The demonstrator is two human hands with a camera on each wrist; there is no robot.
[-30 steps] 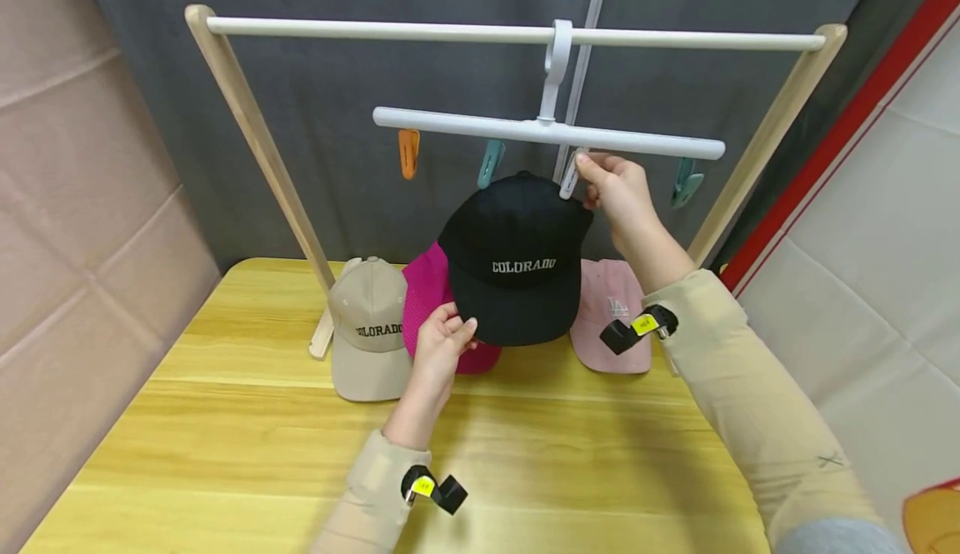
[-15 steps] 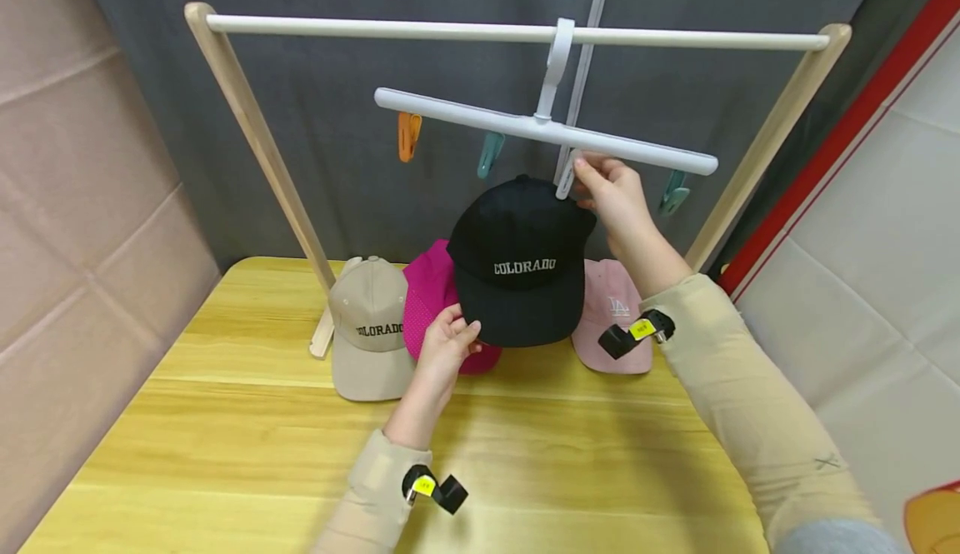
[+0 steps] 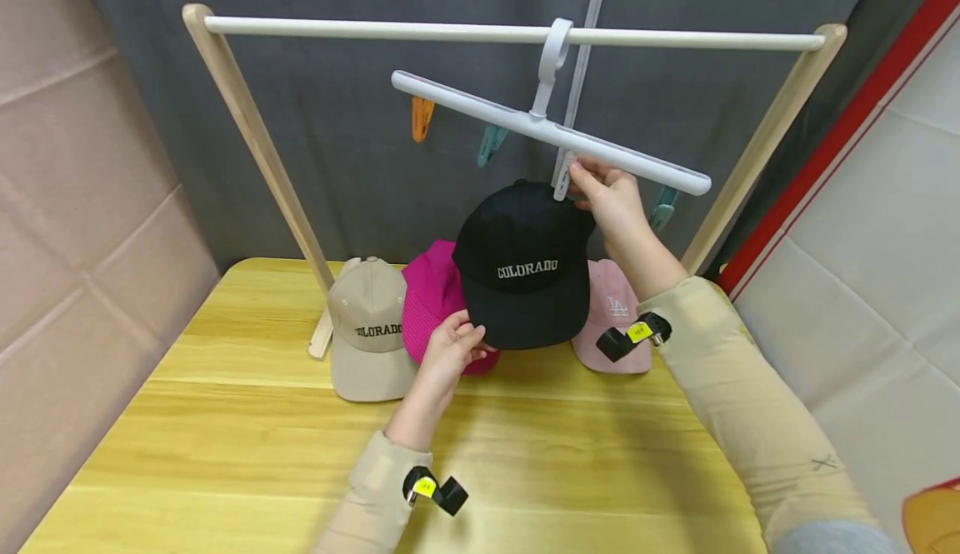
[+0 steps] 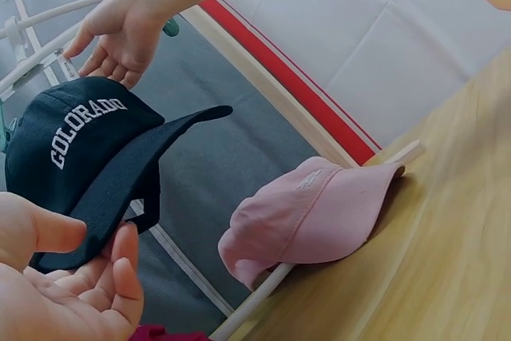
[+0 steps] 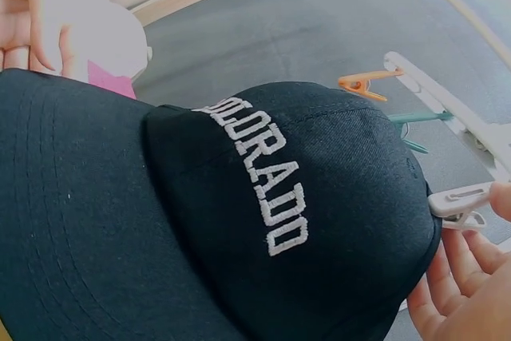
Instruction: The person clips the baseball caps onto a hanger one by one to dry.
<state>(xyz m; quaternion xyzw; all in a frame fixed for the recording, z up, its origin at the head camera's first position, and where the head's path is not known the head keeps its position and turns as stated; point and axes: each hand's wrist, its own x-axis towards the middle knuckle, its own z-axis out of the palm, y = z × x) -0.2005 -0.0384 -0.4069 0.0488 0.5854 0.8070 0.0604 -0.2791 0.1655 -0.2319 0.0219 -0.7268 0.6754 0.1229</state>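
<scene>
My left hand [image 3: 448, 352] holds the brim edge of a black baseball cap [image 3: 517, 242] lettered COLORADO, thumb above and fingers beneath. The right hand [image 3: 617, 204] pinches a white clothespin [image 3: 562, 177] at the cap's upper right. In the right wrist view this clothespin [image 5: 461, 199] meets the crown's edge; I cannot tell whether it bites the fabric. It sits under a white clip hanger [image 3: 480, 108], which hooks over a rod and tilts down to the right. An orange clothespin [image 3: 422, 119] and teal clothespins [image 3: 491, 144] hang from the same bar.
Beige [image 3: 371, 329], magenta [image 3: 435, 287] and light pink [image 3: 611, 312] caps rest at the table's back. A wooden stand [image 3: 255, 146] carries the white rod [image 3: 375, 29]. Grey curtain hangs behind. The wooden table [image 3: 247, 454] spreads in front.
The hanger bar has tilted further, its left end rising and its right end dropping. The black cap and left hand have shifted slightly right, while the right hand with the clothespin has edged left.
</scene>
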